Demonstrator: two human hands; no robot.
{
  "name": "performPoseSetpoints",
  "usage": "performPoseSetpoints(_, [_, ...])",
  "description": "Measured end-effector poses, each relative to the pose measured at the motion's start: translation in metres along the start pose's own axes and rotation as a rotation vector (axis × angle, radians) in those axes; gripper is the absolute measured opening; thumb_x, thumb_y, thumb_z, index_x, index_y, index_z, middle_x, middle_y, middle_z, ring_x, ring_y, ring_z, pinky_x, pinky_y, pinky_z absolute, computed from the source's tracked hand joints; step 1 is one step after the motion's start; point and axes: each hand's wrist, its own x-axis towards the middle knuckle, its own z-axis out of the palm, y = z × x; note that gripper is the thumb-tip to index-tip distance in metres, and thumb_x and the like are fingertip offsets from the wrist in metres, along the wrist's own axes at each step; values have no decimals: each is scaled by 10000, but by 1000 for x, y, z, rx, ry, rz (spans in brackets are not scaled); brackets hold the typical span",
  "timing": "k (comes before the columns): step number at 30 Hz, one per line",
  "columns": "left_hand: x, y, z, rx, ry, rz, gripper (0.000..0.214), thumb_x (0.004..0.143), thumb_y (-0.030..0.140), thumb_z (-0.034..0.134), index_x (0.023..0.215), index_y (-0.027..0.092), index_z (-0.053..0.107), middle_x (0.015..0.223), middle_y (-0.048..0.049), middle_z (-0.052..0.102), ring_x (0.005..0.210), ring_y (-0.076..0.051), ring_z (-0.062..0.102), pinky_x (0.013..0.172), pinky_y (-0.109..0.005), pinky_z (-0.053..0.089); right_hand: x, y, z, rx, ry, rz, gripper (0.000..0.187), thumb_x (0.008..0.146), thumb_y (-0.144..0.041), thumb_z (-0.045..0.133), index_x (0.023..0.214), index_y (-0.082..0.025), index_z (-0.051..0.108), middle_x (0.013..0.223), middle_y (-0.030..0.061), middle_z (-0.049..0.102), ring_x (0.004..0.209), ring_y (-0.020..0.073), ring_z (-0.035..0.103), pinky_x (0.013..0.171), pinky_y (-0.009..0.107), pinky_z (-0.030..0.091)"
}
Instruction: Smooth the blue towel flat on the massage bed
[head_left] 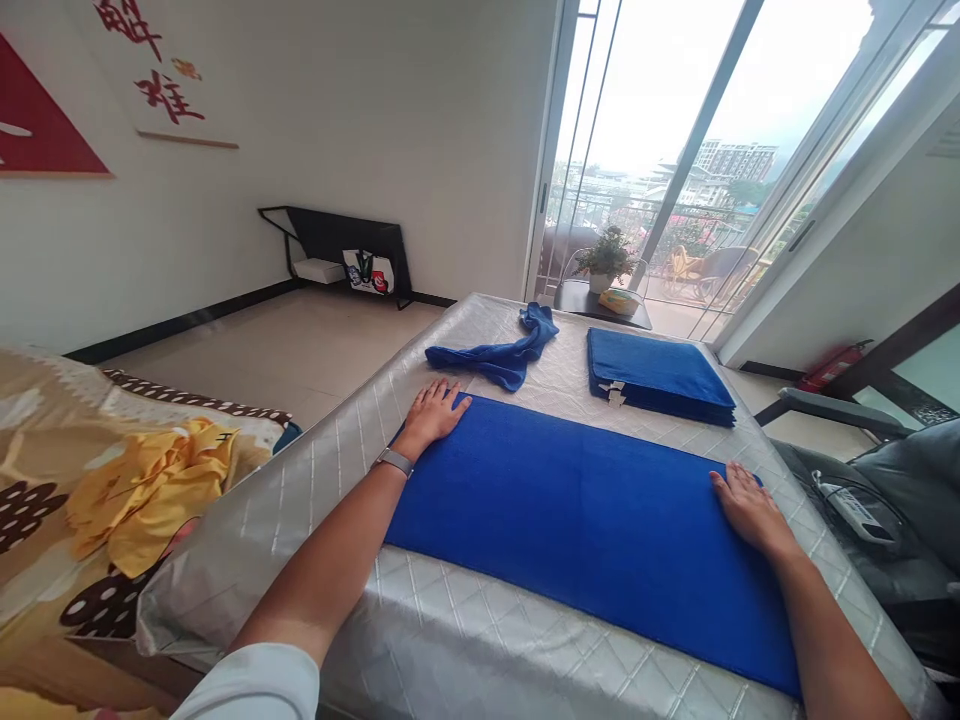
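A blue towel point(577, 510) lies flat and smooth as a long rectangle across the quilted silver table cover point(465, 620). On its far left corner rests my left hand point(435, 412), palm down with fingers stretched out. My right hand point(750, 505) lies flat at the far right corner, fingers extended. Beyond the flat towel sits a neat stack of folded blue towels point(656, 370), white tags showing at its near left corner. A crumpled blue towel point(502, 355) lies to the left of that stack.
Yellow cloth point(161, 490) lies on a patterned bedspread point(37, 410) at left. At right stands a dark armchair point(810, 470) holding a white power strip point(855, 510). Behind the table are a potted plant point(606, 258) on a small dark table point(577, 300) and sliding glass doors.
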Motion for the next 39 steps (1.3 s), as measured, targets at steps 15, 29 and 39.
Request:
performPoseSetpoints(15, [-1, 1, -4, 43, -19, 2, 653, 1027, 557, 232, 1560, 186, 308, 1620, -125, 279, 1498, -270, 232, 1212, -438, 161, -23, -26, -19, 10, 237, -77, 693, 1004, -434, 138, 1486, -7, 392, 1556, 203, 385, 1478, 269, 284, 1216, 474, 223])
performPoseSetpoints(29, [-5, 4, -6, 3, 16, 4, 649, 1026, 545, 264, 1542, 162, 351, 1615, -134, 284, 1495, -266, 240, 1217, -423, 134, -75, -244, -7, 18, -115, -379, 769, 1000, -571, 69, 1585, -88, 191, 1650, 96, 160, 1523, 195, 89, 1245, 402, 99])
performPoseSetpoints(39, [-6, 4, -7, -19, 24, 10, 664, 1021, 566, 250, 1543, 166, 348, 1613, -119, 298, 1498, -269, 230, 1216, -428, 139, -67, -125, 1, -91, -83, -181, 789, 975, -585, 90, 1591, -99, 168, 1659, 76, 153, 1525, 197, 91, 1244, 411, 92])
